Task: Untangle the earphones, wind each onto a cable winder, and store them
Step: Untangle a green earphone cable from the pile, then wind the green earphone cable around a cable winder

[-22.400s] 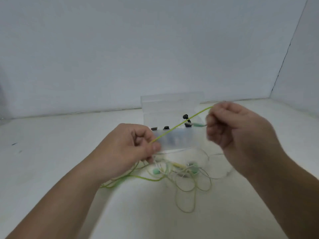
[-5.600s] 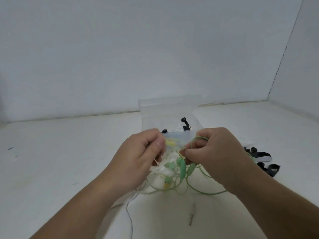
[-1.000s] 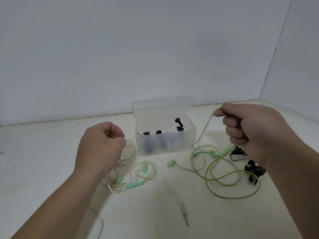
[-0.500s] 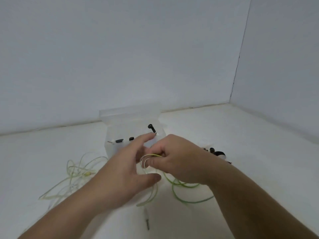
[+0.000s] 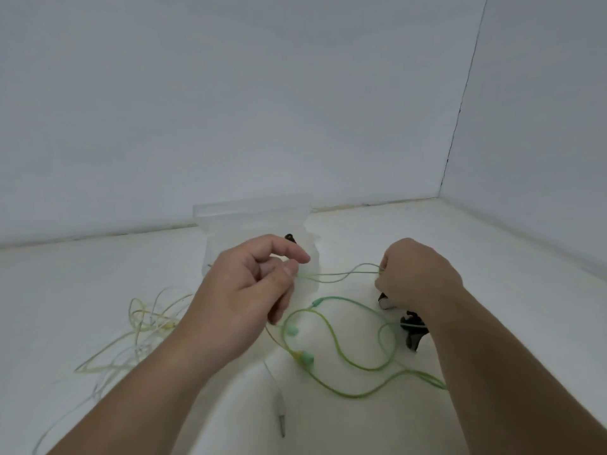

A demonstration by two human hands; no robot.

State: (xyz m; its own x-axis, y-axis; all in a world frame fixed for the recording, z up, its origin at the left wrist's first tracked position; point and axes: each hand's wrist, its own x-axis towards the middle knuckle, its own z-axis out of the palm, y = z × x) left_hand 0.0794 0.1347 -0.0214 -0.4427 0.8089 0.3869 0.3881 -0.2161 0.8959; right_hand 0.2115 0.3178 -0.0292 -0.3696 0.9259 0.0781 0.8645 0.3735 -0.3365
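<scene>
A green earphone cable [image 5: 341, 356] lies in loops on the white table, with mint earbuds [image 5: 307, 357] near the middle. A doubled stretch of it hangs in the air between my hands. My left hand [image 5: 243, 300] pinches one end with thumb and forefinger. My right hand [image 5: 414, 274] grips the other end in curled fingers. A paler yellow-green earphone [image 5: 144, 320] lies tangled at the left. Black cable winders [image 5: 410, 330] sit under my right wrist, partly hidden. A jack plug [image 5: 281, 425] lies near the front.
A translucent plastic storage box [image 5: 256, 221] with its lid up stands behind my hands, a black piece [image 5: 289, 238] poking out of it. White walls meet in a corner at the back right.
My hands have drawn apart from the middle, stretching a length of green cable between them. The view has shifted a little, showing more of the green loops on the table.
</scene>
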